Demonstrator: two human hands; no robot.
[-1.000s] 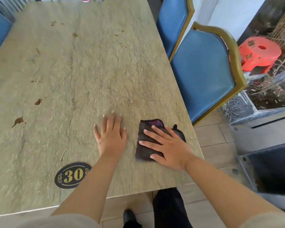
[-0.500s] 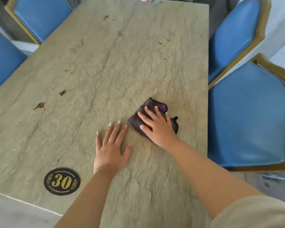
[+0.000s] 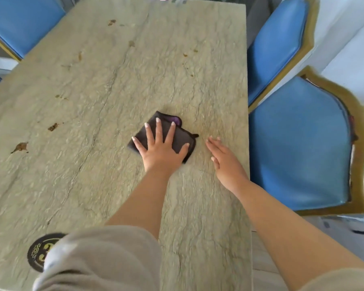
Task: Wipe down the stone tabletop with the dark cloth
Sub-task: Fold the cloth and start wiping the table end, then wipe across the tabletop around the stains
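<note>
A folded dark cloth [image 3: 182, 136] with a purple patch lies on the beige stone tabletop [image 3: 114, 80], right of centre. My left hand [image 3: 160, 151] presses flat on it, fingers spread wide. Just right of the cloth, my right hand [image 3: 226, 159] rests palm down on bare stone near the table's right edge and holds nothing. Brown stains mark the left side of the tabletop [image 3: 19, 147] [image 3: 53, 127], and smaller specks lie toward the far end [image 3: 111, 22].
Blue padded chairs with gold frames stand along the right edge [image 3: 298, 143] [image 3: 275, 43], and another stands at the far left [image 3: 23, 22]. A black round number plaque [image 3: 37, 252] sits at the near left corner, partly hidden by my beige sleeve [image 3: 105, 259].
The cloth has passed from my right hand to my left. My right hand has slid off to the right onto bare stone. The cloth sits farther up the table than a second ago.
</note>
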